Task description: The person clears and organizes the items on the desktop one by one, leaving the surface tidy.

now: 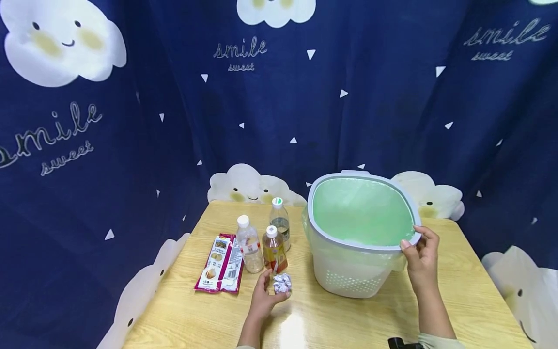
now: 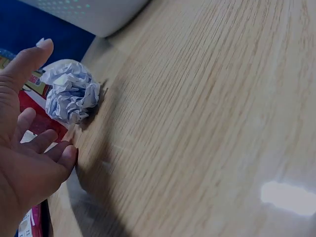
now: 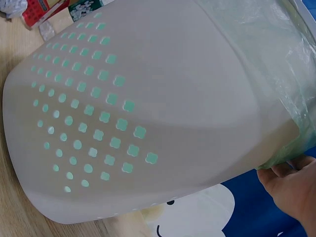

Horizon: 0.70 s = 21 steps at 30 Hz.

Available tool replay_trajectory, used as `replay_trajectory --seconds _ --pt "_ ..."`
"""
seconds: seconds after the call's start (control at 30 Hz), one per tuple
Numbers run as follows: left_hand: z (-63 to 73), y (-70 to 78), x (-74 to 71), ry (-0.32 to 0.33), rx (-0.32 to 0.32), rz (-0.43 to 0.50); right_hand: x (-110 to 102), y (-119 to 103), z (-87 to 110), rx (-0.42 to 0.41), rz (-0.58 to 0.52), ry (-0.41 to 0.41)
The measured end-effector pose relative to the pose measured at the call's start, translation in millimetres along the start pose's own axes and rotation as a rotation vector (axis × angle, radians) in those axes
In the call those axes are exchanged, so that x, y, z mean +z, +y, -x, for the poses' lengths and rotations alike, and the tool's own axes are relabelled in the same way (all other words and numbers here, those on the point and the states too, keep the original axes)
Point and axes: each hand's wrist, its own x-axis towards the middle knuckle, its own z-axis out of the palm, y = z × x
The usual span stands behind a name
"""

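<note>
A crumpled paper ball (image 1: 282,283) lies on the wooden table in the head view. Around it my left hand (image 1: 263,301) is spread, thumb on the near side and fingers on the far side. In the left wrist view, a gap shows between the loose fingers (image 2: 42,143) and the paper. To the right stands a pale trash bin (image 1: 348,266) with a perforated lower wall, lined with a green plastic bag (image 1: 362,208). My right hand (image 1: 422,264) grips the bin's rim at its near right corner, where the bag folds over, with the thumb on top.
Behind the paper ball stand a bottle with amber contents (image 1: 274,254), a clear bottle with a white cap (image 1: 250,247) and another clear bottle (image 1: 280,220). A flattened snack wrapper (image 1: 221,264) lies left of them. A dark blue curtain (image 1: 270,106) hangs behind the table.
</note>
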Motion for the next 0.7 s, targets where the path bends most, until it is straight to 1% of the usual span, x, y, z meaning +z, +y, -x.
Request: replay_trajectory --seconds 0.17,0.23,0.37,0.53,0.7 --pt "-0.7 -7.5 -3.8 0.018 -0.007 -0.008 2.6 0.9 0.8 -0.018 -0.028 -0.002" --pt "-2.9 -9.8 -3.1 0.023 -0.010 -0.003 1.9 0.7 0.3 -0.016 -0.037 0.005" --pt "-6.4 -11.5 -3.0 0.032 -0.020 -0.024 1.5 1.5 0.8 -0.013 -0.033 0.014" --pt "-7.9 -12.3 -1.0 0.006 0.013 -0.119 1.1 2.3 1.9 -0.013 -0.037 0.013" --pt "-9.1 -13.7 1.9 0.020 0.039 -0.209 0.8 3.1 1.4 -0.019 -0.042 0.006"
